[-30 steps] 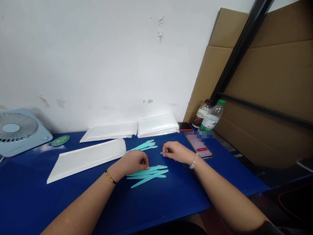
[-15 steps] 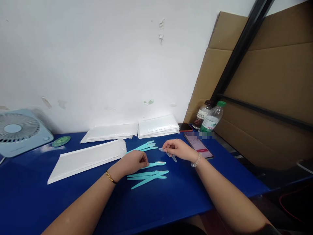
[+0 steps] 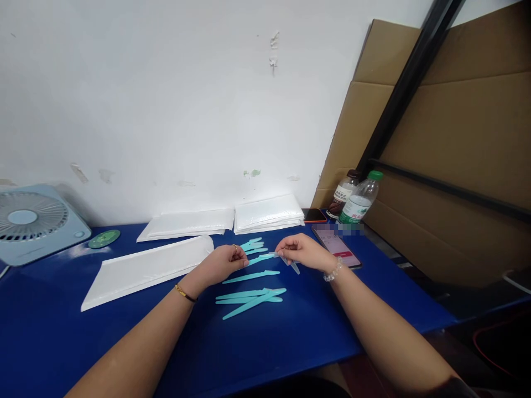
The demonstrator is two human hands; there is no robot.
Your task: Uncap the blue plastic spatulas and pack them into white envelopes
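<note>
The left hand (image 3: 227, 262) pinched a turquoise eyebrow razor (image 3: 260, 258) by its handle, apparently so its blade end faced the right hand (image 3: 301, 250), whose closed fingertips held clear plastic covers (image 3: 295, 268), with loose razors (image 3: 245, 304) nearer the wearer than either hand.

Makeshift work corner; whether workshop or home was unclear. Evidence comprised a scuffed white wall (image 3: 166, 99), a plain blue-topped bench (image 3: 307, 337), stacked white glossy flat packets (image 3: 269, 214), slim turquoise plastic tools (image 3: 249, 304), and brown cardboard sheets (image 3: 473, 121) behind a black metal post (image 3: 409, 83).
</note>
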